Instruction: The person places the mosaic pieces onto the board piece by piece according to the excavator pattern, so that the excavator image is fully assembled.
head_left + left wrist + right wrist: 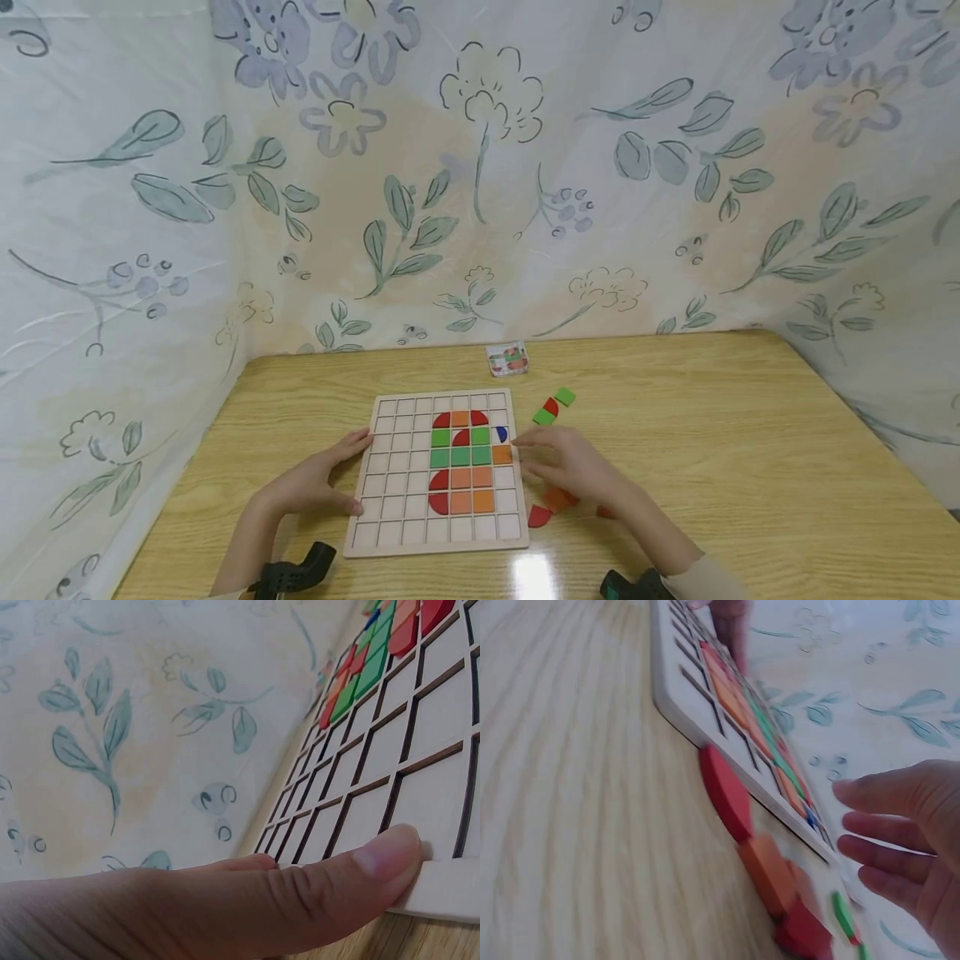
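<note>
A wooden grid board [416, 483] lies on the table, with red, orange and green pieces set in its right-hand squares. Along its left side my left hand [315, 483] touches the frame, thumb and fingers spread apart. In the left wrist view the straight thumb [337, 892] rests on the board's rim. Beside the right edge hovers my right hand [566, 462], fingertips close to a small dark blue half-round piece [502, 434] in a right-column square. The right wrist view shows these fingers [885, 855] apart, holding nothing.
Right of the board lie loose pieces: a green square [566, 397], a red quarter-round [539, 517], an orange piece [557, 500] and others partly under my right hand. A small picture card [507, 358] lies behind the board. Floral cloth [420, 208] hangs around the table [750, 433].
</note>
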### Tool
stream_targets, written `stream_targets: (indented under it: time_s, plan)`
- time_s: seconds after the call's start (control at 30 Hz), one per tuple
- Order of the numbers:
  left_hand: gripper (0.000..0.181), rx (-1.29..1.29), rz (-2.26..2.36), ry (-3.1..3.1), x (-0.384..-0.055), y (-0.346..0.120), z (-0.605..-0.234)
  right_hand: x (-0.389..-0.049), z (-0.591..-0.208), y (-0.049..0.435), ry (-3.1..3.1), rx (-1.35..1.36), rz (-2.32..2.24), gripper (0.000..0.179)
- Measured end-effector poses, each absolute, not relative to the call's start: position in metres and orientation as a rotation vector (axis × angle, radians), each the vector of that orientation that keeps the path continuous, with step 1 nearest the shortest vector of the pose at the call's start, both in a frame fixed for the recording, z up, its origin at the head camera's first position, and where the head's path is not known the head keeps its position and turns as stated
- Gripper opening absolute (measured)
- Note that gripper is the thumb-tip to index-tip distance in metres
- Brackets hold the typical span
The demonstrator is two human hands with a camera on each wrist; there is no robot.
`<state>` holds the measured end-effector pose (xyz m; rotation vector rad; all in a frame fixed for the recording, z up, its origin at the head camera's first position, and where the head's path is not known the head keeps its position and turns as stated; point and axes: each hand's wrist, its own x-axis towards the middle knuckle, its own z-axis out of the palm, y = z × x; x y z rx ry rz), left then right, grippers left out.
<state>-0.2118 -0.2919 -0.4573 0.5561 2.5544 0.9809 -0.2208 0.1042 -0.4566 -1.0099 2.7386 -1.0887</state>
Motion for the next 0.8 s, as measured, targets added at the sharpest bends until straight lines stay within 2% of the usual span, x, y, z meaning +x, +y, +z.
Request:
stream_targets:
  time_s: [0.23, 0.8]
  plan:
    - [0.099, 0.56, 0.997, 2.55, -0.212, -0.291, -0.457, -0.213, -0.452, 0.132, 2.762, -0.856, -1.012, 0.024]
    - [0.098, 0.563, 0.996, 2.547, -0.212, -0.291, -0.456, -0.202, -0.458, 0.157, 2.775, -0.832, -0.914, 0.03]
